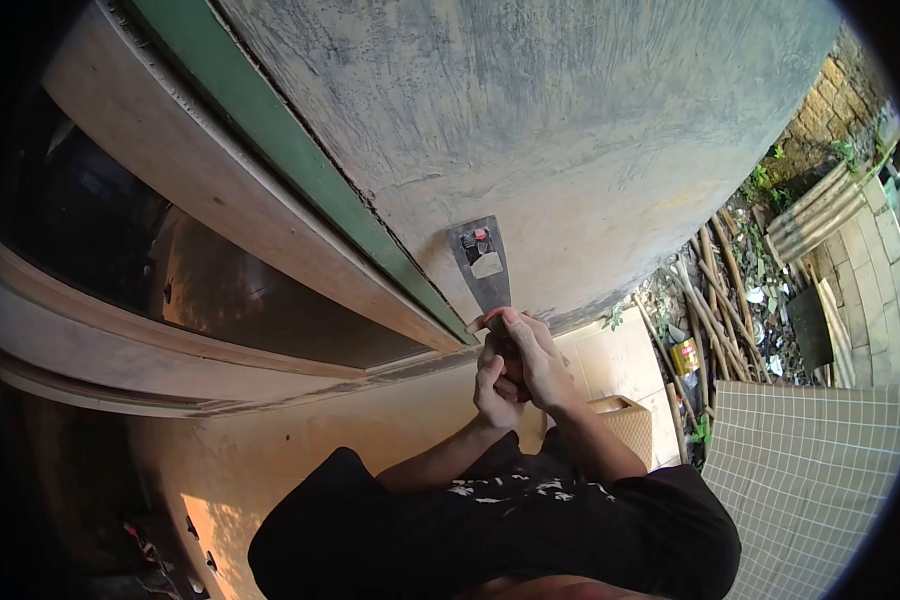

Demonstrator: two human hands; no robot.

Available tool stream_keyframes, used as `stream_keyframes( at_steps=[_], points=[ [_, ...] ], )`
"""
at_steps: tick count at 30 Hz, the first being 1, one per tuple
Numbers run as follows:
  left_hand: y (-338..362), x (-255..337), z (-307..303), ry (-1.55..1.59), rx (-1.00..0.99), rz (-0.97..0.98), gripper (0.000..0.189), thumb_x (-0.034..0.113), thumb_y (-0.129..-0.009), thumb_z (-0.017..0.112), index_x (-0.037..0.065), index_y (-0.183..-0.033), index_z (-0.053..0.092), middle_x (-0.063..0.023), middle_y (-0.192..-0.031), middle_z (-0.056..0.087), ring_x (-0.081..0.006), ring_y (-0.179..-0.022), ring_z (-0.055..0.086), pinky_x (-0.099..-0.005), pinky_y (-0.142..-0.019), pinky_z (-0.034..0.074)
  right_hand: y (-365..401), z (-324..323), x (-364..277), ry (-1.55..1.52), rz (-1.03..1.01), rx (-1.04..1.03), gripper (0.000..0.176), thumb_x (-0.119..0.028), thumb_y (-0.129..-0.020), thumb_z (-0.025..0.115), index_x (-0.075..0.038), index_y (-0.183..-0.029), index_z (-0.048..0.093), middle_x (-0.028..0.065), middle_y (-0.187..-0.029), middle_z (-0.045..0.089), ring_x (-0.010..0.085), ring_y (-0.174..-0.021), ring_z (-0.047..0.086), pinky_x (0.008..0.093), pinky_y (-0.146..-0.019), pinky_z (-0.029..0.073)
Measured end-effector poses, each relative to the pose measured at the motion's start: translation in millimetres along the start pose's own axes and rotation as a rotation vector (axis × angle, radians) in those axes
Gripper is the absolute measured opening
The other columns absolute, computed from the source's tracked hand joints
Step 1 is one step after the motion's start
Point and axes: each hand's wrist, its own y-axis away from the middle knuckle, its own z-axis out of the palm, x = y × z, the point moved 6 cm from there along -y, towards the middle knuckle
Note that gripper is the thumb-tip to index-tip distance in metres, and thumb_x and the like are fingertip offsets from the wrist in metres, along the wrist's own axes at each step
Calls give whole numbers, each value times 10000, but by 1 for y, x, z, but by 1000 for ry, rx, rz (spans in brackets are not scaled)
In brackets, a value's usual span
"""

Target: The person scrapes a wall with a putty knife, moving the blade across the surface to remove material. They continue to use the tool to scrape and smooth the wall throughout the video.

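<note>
In front of the person's chest, close to the grey wall [610, 110], I see a flat scraper [475, 250]. Its wide metal end is away from the body, and its narrow end goes down into the hands. So the blade lies straight out past the fingers, and the scraper's long line runs away from the chest, with its wide end leaning a little to the left. The blade has a pale patch on it, and some red and dark spots.

The right hand [538, 365] is the nearer one. Its fingers are curled in tight around the handle, with the thumb up by the reddish part where the blade starts. The left hand [497, 392] is just beside it, a bit lower, with its fingers bent in. I can't tell if it has hold of the handle too, or just touches the other hand. I also can't tell if the blade touches the wall.

Left of the blade, a green strip [315, 180] runs on a slant, next to the wooden frame [270, 235] around dark glass [235, 300]. Near the right arm there is a tan woven box [638, 430] on the pale floor tiles [620, 360]. Farther right, long sticks [718, 300] lie in a messy pile, with a yellow can [684, 357] beside them.
</note>
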Motion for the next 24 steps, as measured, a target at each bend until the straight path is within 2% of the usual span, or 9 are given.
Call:
stream_keyframes(
  at_steps=[2, 4, 8, 9, 12, 14, 15, 17, 24],
  points=[
    [-13, 6, -20, -61, 135, -95, 555, 396, -929, 344, 32, -1346, 302, -108, -1254, 452, -220, -1124, 464, -342, -951, 357, -3, 6, -5, 30, -38, -62, 457, -403, -973, 329, -7, -870, 531, 0, -563, 432, 68, -472, 424, 190, -440, 335],
    [-25, 14, -53, -179, 404, -283, 683, 527, -882, 301, -32, -1273, 341, -216, -1212, 477, -300, -1029, 555, -412, -839, 481, -2, 16, -1, -248, 176, -163, 465, -449, -965, 320, -28, -882, 499, 8, -555, 427, 82, -390, 398, 206, -355, 306],
    [-54, 31, -77, -621, 278, -460, 667, 493, -902, 275, -85, -1222, 364, -235, -1163, 504, -321, -1024, 558, -429, -869, 470, 0, 19, 9, -318, 248, -126, 393, -402, -978, 311, -55, -881, 469, 9, -571, 417, 80, -363, 384, 210, -329, 303],
    [-59, 26, -72, -373, 407, -455, 549, 398, -937, 293, -93, -1131, 444, -234, -1000, 590, -283, -881, 624, -369, -828, 495, 0, 21, 12, -317, 252, -132, 393, -402, -978, 311, -55, -881, 469, 9, -571, 417, 80, -363, 384, 210, -329, 303],
    [-70, 26, -55, -459, 362, -563, 579, 421, -952, 265, -106, -1109, 447, -223, -935, 609, -279, -812, 639, -362, -789, 509, -3, 23, 23, -221, 202, -87, 416, -424, -973, 312, -51, -880, 471, 4, -559, 408, 75, -371, 373, 202, -326, 281],
    [-68, 25, -55, -444, 435, -552, 610, 437, -962, 236, -112, -1046, 487, -211, -771, 621, -266, -662, 640, -346, -682, 533, -9, 15, 17, 68, -117, 46, 376, -350, -982, 336, -32, -842, 481, 15, -606, 453, 78, -419, 412, 222, -370, 327],
    [-66, 26, -56, -504, 412, -576, 616, 460, -954, 247, -101, -1013, 494, -185, -683, 594, -267, -594, 616, -385, -642, 538, -5, 17, 16, -100, 73, 56, 367, -322, -979, 358, -2, -860, 494, 26, -646, 482, 98, -520, 455, 242, -462, 370],
    [-64, 26, -56, -531, 489, -572, 636, 502, -938, 292, -89, -913, 526, -115, -501, 501, -232, -453, 548, -425, -528, 536, -1, 16, 14, -16, 72, 110, 351, -305, -974, 371, 9, -880, 497, 35, -660, 491, 112, -557, 466, 251, -500, 379],
    [-76, 32, -39, -401, 497, -603, 640, 461, -953, 328, -120, -810, 554, -130, -537, 521, -195, -438, 550, -374, -499, 543, -1, 20, -11, 282, -224, 185, 289, -254, -964, 397, 4, -889, 504, 37, -662, 484, 93, -540, 433, 227, -483, 348]
  ],
)
